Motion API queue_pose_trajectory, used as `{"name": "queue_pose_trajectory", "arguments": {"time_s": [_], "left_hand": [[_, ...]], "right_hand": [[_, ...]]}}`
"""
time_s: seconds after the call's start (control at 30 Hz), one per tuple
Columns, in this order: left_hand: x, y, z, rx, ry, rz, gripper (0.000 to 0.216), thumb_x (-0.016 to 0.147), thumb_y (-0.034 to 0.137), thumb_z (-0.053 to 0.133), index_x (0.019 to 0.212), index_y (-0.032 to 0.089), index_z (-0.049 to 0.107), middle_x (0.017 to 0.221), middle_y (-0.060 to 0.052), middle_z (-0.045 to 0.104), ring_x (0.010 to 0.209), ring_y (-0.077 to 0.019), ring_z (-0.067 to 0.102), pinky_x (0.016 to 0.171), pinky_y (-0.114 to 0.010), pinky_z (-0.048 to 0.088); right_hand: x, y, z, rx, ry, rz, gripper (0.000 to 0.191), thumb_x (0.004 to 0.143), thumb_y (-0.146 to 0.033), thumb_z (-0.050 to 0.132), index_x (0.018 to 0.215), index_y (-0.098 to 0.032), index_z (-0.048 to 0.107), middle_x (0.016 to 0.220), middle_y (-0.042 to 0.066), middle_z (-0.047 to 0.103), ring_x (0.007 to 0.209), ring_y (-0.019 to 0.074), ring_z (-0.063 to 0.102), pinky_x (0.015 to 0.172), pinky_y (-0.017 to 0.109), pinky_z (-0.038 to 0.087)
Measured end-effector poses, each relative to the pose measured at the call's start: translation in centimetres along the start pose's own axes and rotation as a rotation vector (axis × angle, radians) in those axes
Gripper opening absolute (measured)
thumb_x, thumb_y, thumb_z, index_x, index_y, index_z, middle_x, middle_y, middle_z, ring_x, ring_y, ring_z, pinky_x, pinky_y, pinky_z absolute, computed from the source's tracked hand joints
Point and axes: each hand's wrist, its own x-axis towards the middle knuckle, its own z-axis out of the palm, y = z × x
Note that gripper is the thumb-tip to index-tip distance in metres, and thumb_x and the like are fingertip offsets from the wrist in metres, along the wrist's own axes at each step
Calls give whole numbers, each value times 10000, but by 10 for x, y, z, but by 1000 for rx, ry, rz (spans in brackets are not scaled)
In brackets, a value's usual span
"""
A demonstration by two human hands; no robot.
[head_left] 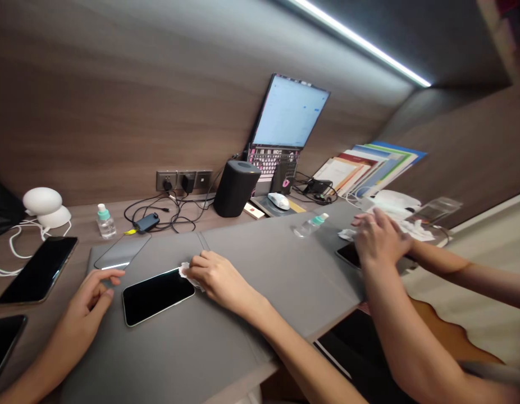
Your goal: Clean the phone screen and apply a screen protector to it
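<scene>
A smartphone (159, 297) with a dark screen lies face up on the grey desk mat (260, 264). My right hand (218, 280) pinches a crumpled white tissue (186, 271) at the phone's upper right corner. Just left of the phone hovers my left hand (91, 297), holding nothing, its fingers loosely curled and apart. Behind the phone, a clear screen protector sheet (123, 252) with a dark outline rests partly over the mat's back edge.
Small spray bottles (105, 222) (313, 224) stand behind and lie on the mat. More phones (39, 269) rest at left. A black speaker (235, 188), cables, a laptop (291, 112) and folders (369, 168) line the wall. At right, another person's hands (382, 235) are over a second phone (348, 254).
</scene>
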Motion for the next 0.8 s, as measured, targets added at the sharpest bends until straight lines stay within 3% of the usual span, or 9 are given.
{"name": "queue_pose_trajectory", "arguments": {"time_s": [0.17, 0.43, 0.53, 0.67, 0.73, 0.8], "left_hand": [[-1, 2, 0, 7, -9, -5, 465, 915, 565, 496, 1221, 252, 653, 942, -20, 646, 600, -154, 487, 601, -297, 425], [-4, 6, 2, -39, 1, -7, 471, 895, 512, 520, 1257, 233, 637, 1056, -49, 689, 595, -131, 485, 599, -283, 426], [-1, 2, 1, -51, 10, 2, 473, 891, 539, 532, 1235, 234, 644, 1033, -47, 711, 573, -130, 493, 576, -279, 431], [5, -9, 1, -78, 18, -13, 482, 805, 577, 629, 1175, 269, 661, 1026, -36, 745, 571, -144, 547, 531, -271, 446], [7, -16, 2, -91, 7, -24, 476, 784, 587, 646, 1155, 290, 669, 1024, -26, 753, 586, -156, 580, 521, -270, 456], [8, -23, 3, -92, 23, -26, 468, 799, 594, 636, 1166, 305, 669, 1031, -21, 755, 609, -165, 599, 522, -269, 464]], "right_hand": [[-7, -3, -8, 38, -21, -16, 267, 1045, -74, 492, 1134, -171, 724, 959, 68, 660, 809, 198, 471, 741, 310, 391], [-15, 5, -3, 154, 5, 4, 317, 1105, -180, 431, 1193, -186, 736, 949, 71, 664, 823, 190, 520, 771, 311, 443], [-22, 9, 2, 338, 98, 67, 297, 1108, -246, 468, 1153, -196, 757, 967, 71, 679, 886, 187, 593, 819, 312, 484], [-37, 4, 5, 540, 318, 308, 251, 1073, -339, 569, 1009, -205, 771, 937, 52, 676, 885, 183, 648, 802, 306, 518], [-43, -5, 6, 483, 309, 304, 241, 1076, -320, 559, 1065, -211, 773, 947, 54, 674, 891, 182, 637, 802, 303, 509], [-46, -16, 8, 322, 244, 201, 264, 1088, -276, 516, 1172, -207, 757, 964, 67, 677, 888, 187, 603, 812, 315, 485]]}}
